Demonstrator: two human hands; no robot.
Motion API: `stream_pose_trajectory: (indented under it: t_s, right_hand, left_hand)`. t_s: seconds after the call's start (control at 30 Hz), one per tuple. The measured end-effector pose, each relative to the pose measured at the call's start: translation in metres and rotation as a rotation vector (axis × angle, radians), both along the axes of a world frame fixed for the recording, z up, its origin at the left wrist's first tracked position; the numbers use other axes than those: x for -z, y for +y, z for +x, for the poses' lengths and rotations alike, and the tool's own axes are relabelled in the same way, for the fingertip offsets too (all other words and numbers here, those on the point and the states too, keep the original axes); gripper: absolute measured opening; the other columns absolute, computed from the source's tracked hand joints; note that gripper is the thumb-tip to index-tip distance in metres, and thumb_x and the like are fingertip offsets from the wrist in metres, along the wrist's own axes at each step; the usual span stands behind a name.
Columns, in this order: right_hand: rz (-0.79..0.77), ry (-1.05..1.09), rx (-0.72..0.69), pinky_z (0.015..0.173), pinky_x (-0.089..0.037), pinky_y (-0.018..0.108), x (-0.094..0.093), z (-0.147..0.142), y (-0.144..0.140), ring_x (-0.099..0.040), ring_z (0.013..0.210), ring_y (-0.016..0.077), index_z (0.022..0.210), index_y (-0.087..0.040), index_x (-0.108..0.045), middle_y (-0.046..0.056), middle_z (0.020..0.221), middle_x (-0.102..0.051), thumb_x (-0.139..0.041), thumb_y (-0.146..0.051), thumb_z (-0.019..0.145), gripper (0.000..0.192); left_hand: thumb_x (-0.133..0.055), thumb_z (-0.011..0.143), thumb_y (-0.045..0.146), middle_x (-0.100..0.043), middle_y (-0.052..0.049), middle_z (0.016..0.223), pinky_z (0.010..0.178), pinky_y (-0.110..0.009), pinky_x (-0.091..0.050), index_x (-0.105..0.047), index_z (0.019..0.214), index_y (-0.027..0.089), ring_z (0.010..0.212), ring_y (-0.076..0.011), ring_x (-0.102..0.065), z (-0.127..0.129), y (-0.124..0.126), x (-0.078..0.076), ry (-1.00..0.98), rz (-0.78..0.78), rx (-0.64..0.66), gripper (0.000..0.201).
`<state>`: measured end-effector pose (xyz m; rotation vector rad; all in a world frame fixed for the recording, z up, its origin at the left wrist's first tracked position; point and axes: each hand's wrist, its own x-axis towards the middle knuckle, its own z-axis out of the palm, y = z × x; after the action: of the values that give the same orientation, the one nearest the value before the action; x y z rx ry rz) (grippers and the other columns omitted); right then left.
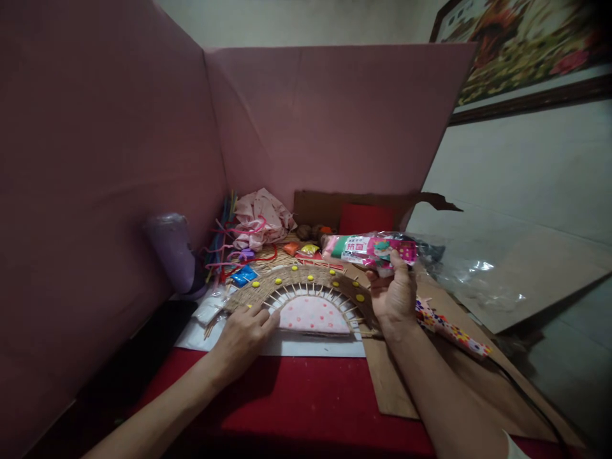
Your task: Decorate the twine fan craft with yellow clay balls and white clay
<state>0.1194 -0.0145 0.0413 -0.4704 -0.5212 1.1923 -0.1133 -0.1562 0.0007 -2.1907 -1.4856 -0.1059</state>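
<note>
My right hand (394,293) is raised over the right end of a half-round craft piece and grips a shiny clear plastic packet (356,248) with pink, green and white contents and a printed magenta part. On the craft piece, a twine-wrapped arch (272,280) carries several yellow dots, and thin sticks radiate inward to a pink half-disc (313,315) with a red print. My left hand (246,335) lies at the arch's left end, fingers extended over it, thumb hidden. Beneath lies a white sheet (310,346).
Behind the arch are crumpled pink cloth (262,217), pipe cleaners (224,255), a blue packet (243,275) and a yellow packet (310,250). A purple container (174,252) stands left. Rightward lie cardboard (392,382), clear plastic wrap (478,274) and a flower-patterned tool (454,331) with a cord.
</note>
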Motion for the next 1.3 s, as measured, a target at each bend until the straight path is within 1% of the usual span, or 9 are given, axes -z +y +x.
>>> stream_pose_trajectory:
  t_s: [0.2,0.4,0.57,0.83,0.93,1.07,1.17,1.23,1.3]
  right_hand:
    - [-0.014,0.011,0.000,0.040,-0.050,0.016,0.000,-0.001,0.000,-0.059,0.049,0.0071,0.077,-0.018,-0.059,-0.009,0.064,-0.064,-0.077,-0.031,0.059,0.029]
    - [0.003,0.031,0.007,0.038,-0.049,0.016,-0.007,0.004,0.004,-0.059,0.046,0.0075,0.084,-0.019,-0.060,-0.008,0.066,-0.065,-0.075,-0.033,0.061,0.030]
    - [0.053,0.088,0.010,0.038,-0.048,0.016,-0.009,0.014,0.009,-0.059,0.047,0.0075,0.084,-0.018,-0.060,-0.007,0.067,-0.066,-0.074,-0.030,0.062,0.028]
    - [0.027,0.158,-0.133,0.039,-0.046,0.016,-0.011,0.013,0.006,-0.060,0.049,0.0073,0.085,-0.019,-0.062,-0.008,0.067,-0.068,-0.073,-0.030,0.066,0.025]
    - [0.050,0.149,-0.228,0.039,-0.045,0.017,-0.011,0.007,-0.001,-0.060,0.050,0.0076,0.083,-0.019,-0.062,-0.007,0.067,-0.068,-0.074,-0.029,0.067,0.023]
    - [0.148,0.100,-0.263,0.045,-0.048,0.017,-0.008,-0.004,-0.011,-0.061,0.055,0.0080,0.084,-0.018,-0.063,-0.005,0.071,-0.068,-0.074,-0.024,0.068,0.020]
    - [0.151,0.031,-0.299,0.048,-0.050,0.019,-0.007,-0.010,-0.017,-0.057,0.049,0.0073,0.084,-0.019,-0.063,-0.006,0.063,-0.065,-0.073,-0.026,0.070,0.019]
    - [0.158,-0.016,-0.286,0.048,-0.050,0.020,-0.007,-0.013,-0.021,-0.055,0.046,0.0069,0.084,-0.018,-0.063,-0.006,0.061,-0.064,-0.073,-0.028,0.070,0.019]
    - [0.191,-0.072,-0.248,0.047,-0.050,0.020,-0.007,-0.015,-0.024,-0.056,0.047,0.0074,0.084,-0.019,-0.062,-0.005,0.065,-0.064,-0.072,-0.027,0.071,0.019]
  left_hand:
    - [-0.049,0.086,0.013,-0.063,-0.006,0.078,0.058,-0.031,-0.043,-0.061,0.104,0.016,0.072,-0.0206,-0.057,-0.005,-0.005,0.002,-0.057,0.019,0.017,0.021]
    - [-0.048,0.089,0.030,-0.063,-0.009,0.092,0.072,-0.037,-0.044,-0.061,0.102,0.017,0.084,-0.0226,-0.055,0.012,0.001,-0.014,-0.159,0.116,0.109,0.022]
    - [-0.052,0.087,0.028,-0.062,-0.009,0.105,0.080,-0.040,-0.042,-0.058,0.107,0.019,0.096,-0.0243,-0.052,0.034,0.020,-0.015,-0.177,0.004,0.236,0.023]
    - [-0.046,0.090,0.022,-0.063,-0.006,0.092,0.075,-0.040,-0.039,-0.064,0.094,0.022,0.085,-0.0215,-0.052,0.039,0.027,-0.005,-0.252,-0.090,0.263,0.019]
    - [-0.050,0.087,0.027,-0.064,-0.007,0.094,0.078,-0.040,-0.041,-0.066,0.095,0.021,0.089,-0.0217,-0.054,0.041,0.030,-0.014,-0.531,-0.157,0.240,0.019]
    - [-0.058,0.081,0.038,-0.066,-0.009,0.095,0.072,-0.034,-0.046,-0.061,0.108,0.018,0.083,-0.0188,-0.060,0.056,0.041,-0.037,-1.265,-0.441,0.065,0.034]
    - [-0.048,0.084,0.049,-0.066,-0.011,0.090,0.065,-0.032,-0.049,-0.059,0.098,0.013,0.078,-0.0186,-0.063,0.074,0.047,-0.048,-1.687,-0.662,0.030,0.040]
    - [-0.050,0.082,0.051,-0.063,-0.010,0.076,0.059,-0.032,-0.048,-0.058,0.083,0.013,0.068,-0.0188,-0.061,0.083,0.048,-0.052,-1.661,-0.525,-0.035,0.038]
    - [-0.061,0.076,0.044,-0.063,-0.009,0.080,0.068,-0.037,-0.049,-0.057,0.080,0.016,0.079,-0.0222,-0.061,0.087,0.047,-0.054,-1.416,-0.136,-0.002,0.029]
